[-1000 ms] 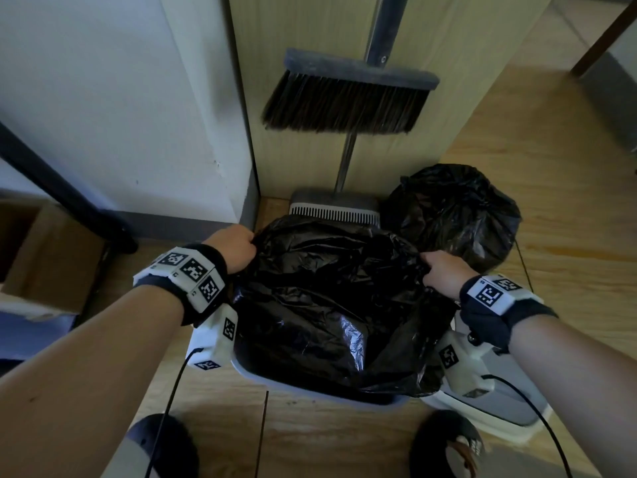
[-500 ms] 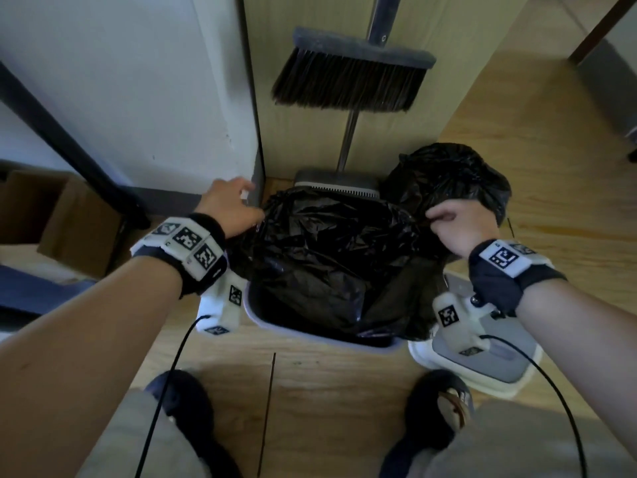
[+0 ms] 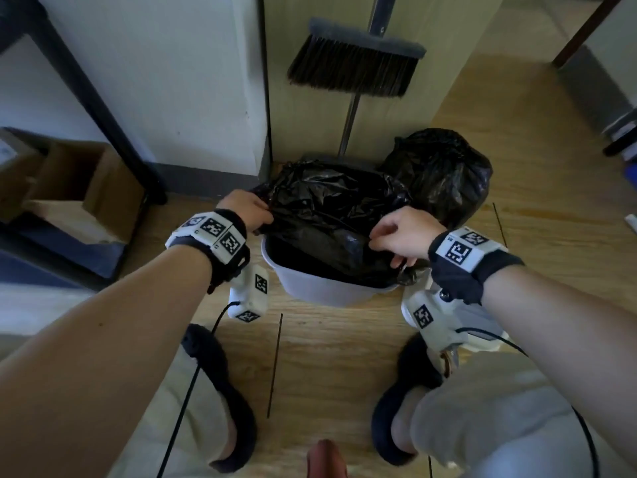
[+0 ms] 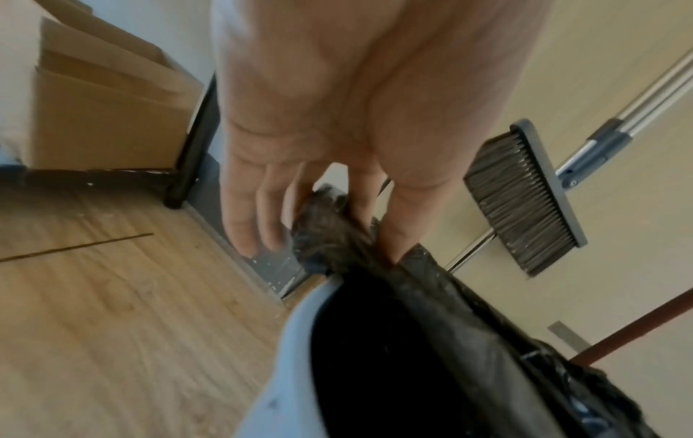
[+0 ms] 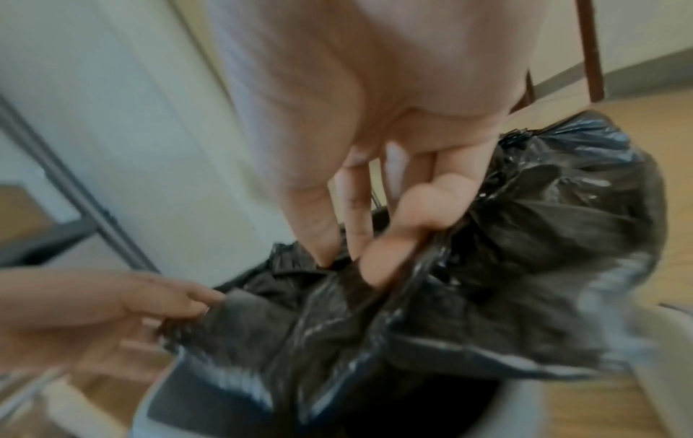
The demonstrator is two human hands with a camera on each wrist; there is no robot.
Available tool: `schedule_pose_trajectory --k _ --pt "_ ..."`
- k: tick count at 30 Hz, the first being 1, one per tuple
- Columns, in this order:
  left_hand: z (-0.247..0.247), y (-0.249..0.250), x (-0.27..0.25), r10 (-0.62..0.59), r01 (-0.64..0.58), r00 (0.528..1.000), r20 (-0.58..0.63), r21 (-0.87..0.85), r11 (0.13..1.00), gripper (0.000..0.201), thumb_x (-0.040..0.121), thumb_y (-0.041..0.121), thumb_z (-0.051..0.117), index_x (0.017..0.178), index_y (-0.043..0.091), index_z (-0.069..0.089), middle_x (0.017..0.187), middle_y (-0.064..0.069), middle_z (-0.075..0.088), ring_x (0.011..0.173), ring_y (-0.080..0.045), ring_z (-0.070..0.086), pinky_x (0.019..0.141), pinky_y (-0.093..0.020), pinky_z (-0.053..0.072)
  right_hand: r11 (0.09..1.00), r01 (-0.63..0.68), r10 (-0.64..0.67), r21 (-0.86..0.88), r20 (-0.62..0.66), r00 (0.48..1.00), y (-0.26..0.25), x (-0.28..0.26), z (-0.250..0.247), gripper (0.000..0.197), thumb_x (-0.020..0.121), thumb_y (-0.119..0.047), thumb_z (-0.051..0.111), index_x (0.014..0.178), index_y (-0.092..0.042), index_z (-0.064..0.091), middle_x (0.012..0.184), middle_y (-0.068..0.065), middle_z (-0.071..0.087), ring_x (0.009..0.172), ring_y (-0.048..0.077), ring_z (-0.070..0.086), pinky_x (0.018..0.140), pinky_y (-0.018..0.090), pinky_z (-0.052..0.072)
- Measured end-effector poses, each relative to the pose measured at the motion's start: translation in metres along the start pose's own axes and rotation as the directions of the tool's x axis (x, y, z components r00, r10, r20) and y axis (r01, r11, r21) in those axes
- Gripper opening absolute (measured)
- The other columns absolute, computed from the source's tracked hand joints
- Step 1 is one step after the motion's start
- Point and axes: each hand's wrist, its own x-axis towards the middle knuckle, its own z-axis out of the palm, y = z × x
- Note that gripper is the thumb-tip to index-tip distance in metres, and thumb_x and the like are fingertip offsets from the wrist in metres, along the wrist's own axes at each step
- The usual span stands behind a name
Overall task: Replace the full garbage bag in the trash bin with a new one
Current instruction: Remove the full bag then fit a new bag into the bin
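A pale grey trash bin stands on the wooden floor with a black garbage bag hanging into it. My left hand pinches the bag's edge at the bin's left rim. My right hand grips the bag's edge at the right rim, fingers curled round the plastic. A tied, full black bag sits on the floor behind the bin to the right.
A broom and dustpan lean on the wooden panel behind the bin. A white bin lid lies on the floor at right. Cardboard boxes and a black frame leg stand at left. My slippered feet are just before the bin.
Both hands have drawn nearer along the bin's sides, still holding the bag's edges, and the view has pulled back, so the bin's front wall now shows.
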Motion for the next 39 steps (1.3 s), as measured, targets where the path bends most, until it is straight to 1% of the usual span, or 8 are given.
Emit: schedule_pose_trajectory --k 5,8,10,15,20,30,34,39 --pt "-0.004 -0.008 -0.006 -0.078 0.078 0.997 0.004 -0.033 0.996 0.012 0.078 0.002 0.065 0.088 0.001 0.071 0.073 -0.016 0.069 0.064 -0.027 0.065 0.076 -0.039 0.059 0.998 -0.043 0.04 -0.052 -0.047 0.998 0.017 -0.011 0.004 0.009 0.081 -0.023 0.068 0.087 -0.016 0.072 0.08 0.009 0.075 0.071 0.021 0.073 0.064 0.032 0.061" --pt "-0.006 -0.011 -0.014 -0.127 0.114 0.978 0.163 0.086 0.99 0.011 0.081 -0.006 0.057 0.088 -0.001 0.063 0.049 -0.012 0.054 0.047 -0.021 0.047 0.056 -0.029 0.047 0.982 -0.116 0.128 -0.148 0.079 0.989 0.02 -0.018 0.003 0.006 0.08 -0.019 0.07 0.075 -0.015 0.069 0.069 0.011 0.073 0.065 0.023 0.072 0.059 0.028 0.058" --pt "-0.005 -0.011 -0.015 -0.116 0.079 0.973 0.201 0.186 0.979 0.012 0.078 -0.007 0.055 0.087 -0.006 0.064 0.041 -0.01 0.051 0.048 -0.022 0.048 0.06 -0.033 0.049 0.968 -0.143 0.17 -0.208 0.118 0.978 0.023 -0.02 0.006 0.012 0.079 -0.022 0.071 0.071 -0.014 0.068 0.056 0.006 0.068 0.059 0.02 0.069 0.054 0.025 0.054" --pt "0.003 -0.009 -0.019 -0.067 -0.043 0.962 0.263 0.391 0.919 0.026 0.078 -0.001 0.059 0.103 -0.004 0.065 0.061 -0.01 0.062 0.07 -0.026 0.064 0.083 -0.043 0.058 0.948 -0.131 0.182 -0.291 0.157 0.971 0.027 -0.021 0.013 0.022 0.076 -0.029 0.073 0.076 -0.007 0.073 0.067 0.005 0.071 0.066 0.018 0.07 0.06 0.027 0.055" --pt "0.012 -0.018 -0.017 -0.091 -0.059 0.949 0.301 0.455 0.889 0.033 0.077 -0.002 0.06 0.11 -0.003 0.062 0.051 -0.004 0.061 0.054 -0.019 0.061 0.078 -0.037 0.057 0.903 -0.106 0.169 -0.417 0.118 0.979 0.039 -0.012 0.014 0.014 0.071 -0.015 0.075 0.082 -0.007 0.074 0.082 0.008 0.075 0.078 0.021 0.071 0.073 0.032 0.059" --pt "0.009 -0.021 -0.01 -0.126 -0.053 0.947 0.296 0.531 0.846 0.035 0.078 0.006 0.069 0.112 0.004 0.062 0.09 -0.014 0.068 0.071 -0.023 0.058 0.065 -0.03 0.051 0.934 -0.252 0.245 -0.252 -0.06 0.968 0.074 0.018 0.009 0.016 0.086 -0.013 0.051 0.085 -0.005 0.065 0.079 0.01 0.059 0.074 0.026 0.057 0.057 0.027 0.041" --pt "0.014 -0.027 -0.001 -0.204 0.053 0.922 0.33 0.414 0.909 0.023 0.086 -0.002 0.053 0.108 0.001 0.06 0.083 -0.01 0.06 0.07 -0.019 0.056 0.061 -0.026 0.048 0.948 -0.288 0.285 -0.134 -0.041 0.958 0.081 0.034 0.002 0.035 0.093 -0.014 0.04 0.114 0.005 0.06 0.11 0.023 0.062 0.101 0.036 0.06 0.075 0.032 0.046" --pt "0.005 -0.028 0.013 -0.262 0.238 0.915 0.307 0.113 0.965 0.02 0.091 0.015 0.042 0.091 0.008 0.061 0.088 -0.004 0.065 0.077 -0.017 0.058 0.067 -0.027 0.048 0.955 -0.292 0.296 -0.052 0.129 0.947 0.074 0.028 0.006 0.023 0.086 -0.007 0.051 0.1 0.005 0.064 0.081 0.021 0.069 0.068 0.027 0.062 0.062 0.032 0.053"
